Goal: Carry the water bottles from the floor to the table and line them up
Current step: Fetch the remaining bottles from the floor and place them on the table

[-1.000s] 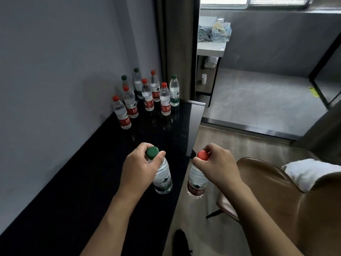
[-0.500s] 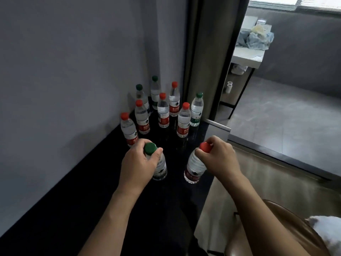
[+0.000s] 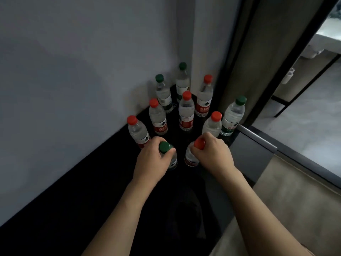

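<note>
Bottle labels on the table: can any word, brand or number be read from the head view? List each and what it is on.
None can be read for certain.
Red-capped bottle, red label: white characters, too blurred to read.
Red-capped bottle, red label: white characters, blurred.
Green-capped bottle, green label: small marks, unreadable.
Bottles in the left hand and right hand: labels mostly hidden.

A pale grey wall [image 3: 73,71] fills the left and far side. To its right hangs a dark curtain [image 3: 245,61] beside a black door frame [image 3: 287,58]. Through the opening at far right lies a grey floor [image 3: 304,126], with a white desk [image 3: 324,43] on black legs.
</note>
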Available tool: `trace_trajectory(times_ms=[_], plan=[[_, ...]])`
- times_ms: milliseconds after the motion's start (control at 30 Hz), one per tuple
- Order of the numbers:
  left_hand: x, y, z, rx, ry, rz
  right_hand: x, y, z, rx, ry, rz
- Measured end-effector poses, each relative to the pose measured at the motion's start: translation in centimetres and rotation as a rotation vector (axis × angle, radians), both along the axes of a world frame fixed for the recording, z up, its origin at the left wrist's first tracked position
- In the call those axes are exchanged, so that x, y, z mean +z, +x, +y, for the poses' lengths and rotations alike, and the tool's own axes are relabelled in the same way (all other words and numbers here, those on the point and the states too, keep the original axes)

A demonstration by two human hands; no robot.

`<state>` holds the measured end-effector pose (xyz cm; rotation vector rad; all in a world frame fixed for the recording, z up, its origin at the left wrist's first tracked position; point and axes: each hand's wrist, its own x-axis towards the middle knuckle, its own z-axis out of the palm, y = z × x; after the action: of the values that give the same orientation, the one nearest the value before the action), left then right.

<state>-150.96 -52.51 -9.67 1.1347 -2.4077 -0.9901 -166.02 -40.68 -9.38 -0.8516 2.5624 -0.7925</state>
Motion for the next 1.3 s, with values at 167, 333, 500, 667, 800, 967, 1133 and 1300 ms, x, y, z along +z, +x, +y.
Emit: trace_trajectory(times_ms=[167,333,500,667,800,967,1133,1300], plan=[[-1.5,-1.2,-0.8,-0.001,0.023,-0.029,-0.7,-1.8,-2.1,0.051,-0.003,-0.002],[-1.2,-2.1,-1.1,-0.005,-0.027,-0.069,-0.1,-2.5,-2.8,0.126,0.075,0.051],[-0.7,-1.9,-0.7,0.007,-0.035,-0.109,0.5,-2.1,-2.5,0.152,0.167,0.109],[0.5,0.5,-0.2,0.052,-0.115,-0.124,1.7,-0.9,-1.9,0.164,0.139,0.228],[1.8,4.0,0.2,0.06,-0.253,-0.116,3.5,1.6,-2.3,0.185,-0.05,0.355],[3.2,10.3,1.0,0.224,-0.349,-0.126,5.6,7.2,-3.5,0.345,-0.148,0.365],[4.5,18.8,2.4,0.371,-0.411,-0.097,7.1,15.0,-4.0,0.511,-0.183,0.328],[5.9,28.5,4.8,0.539,-0.433,-0.107,7.6,23.9,-3.8,0.696,-0.173,0.299]])
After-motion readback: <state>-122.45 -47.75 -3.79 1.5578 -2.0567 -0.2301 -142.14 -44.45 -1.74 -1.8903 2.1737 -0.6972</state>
